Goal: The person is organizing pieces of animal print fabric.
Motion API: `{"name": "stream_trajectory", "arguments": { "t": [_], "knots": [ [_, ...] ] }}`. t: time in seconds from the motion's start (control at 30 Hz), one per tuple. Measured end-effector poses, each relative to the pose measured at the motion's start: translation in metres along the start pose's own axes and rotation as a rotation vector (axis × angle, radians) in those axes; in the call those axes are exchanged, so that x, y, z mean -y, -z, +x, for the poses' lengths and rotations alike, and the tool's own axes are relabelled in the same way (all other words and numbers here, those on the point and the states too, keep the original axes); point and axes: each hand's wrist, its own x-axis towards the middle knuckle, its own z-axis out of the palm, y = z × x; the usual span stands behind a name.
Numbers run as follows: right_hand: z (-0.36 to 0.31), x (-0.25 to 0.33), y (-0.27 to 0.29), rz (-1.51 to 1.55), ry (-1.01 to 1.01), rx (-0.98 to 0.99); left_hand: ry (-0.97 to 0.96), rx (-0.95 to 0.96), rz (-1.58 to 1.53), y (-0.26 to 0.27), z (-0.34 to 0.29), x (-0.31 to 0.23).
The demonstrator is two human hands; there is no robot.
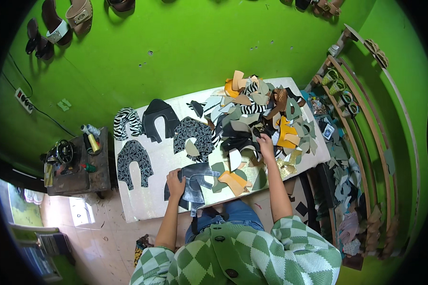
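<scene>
My left hand (176,184) is closed over the left edge of a small stack of shiny black U-shaped leather pieces (198,176) at the table's front edge. My right hand (266,145) reaches into a heap of mixed cut pieces (259,102), its fingertips bent against a black cut piece (257,130); the exact grip is partly hidden. Sorted shapes lie at the left: zebra-print pieces (120,124), plain black arches (153,118) and black-and-grey patterned arches (133,156). Another patterned pile (199,135) sits between them and the heap.
The pieces lie on a white-topped table (164,197) against a green wall. A sewing machine (62,153) and thread cones (93,140) stand on a wooden table to the left. At the right, a slatted rack (361,156) holds sandals above piled scraps (345,175).
</scene>
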Motion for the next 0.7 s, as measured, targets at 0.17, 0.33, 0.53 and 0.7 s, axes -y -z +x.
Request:
{"name": "stream_trajectory", "arguments": {
  "t": [0.17, 0.33, 0.53, 0.7],
  "knots": [
    [0.011, -0.032, 0.047, -0.183, -0.337, 0.046, 0.078, 0.011, 0.047, -0.006, 0.002, -0.012],
    [0.011, -0.035, 0.058, 0.169, -0.421, -0.026, 0.028, -0.256, 0.125, -0.011, 0.011, -0.070],
    [0.024, -0.004, 0.055, 0.558, -0.662, 0.298, -0.206, 0.113, -0.109, -0.061, 0.025, -0.115],
    [0.030, 0.011, 0.052, 0.451, -0.465, 0.087, -0.190, 0.287, -0.260, -0.100, 0.046, -0.138]
  ]
}}
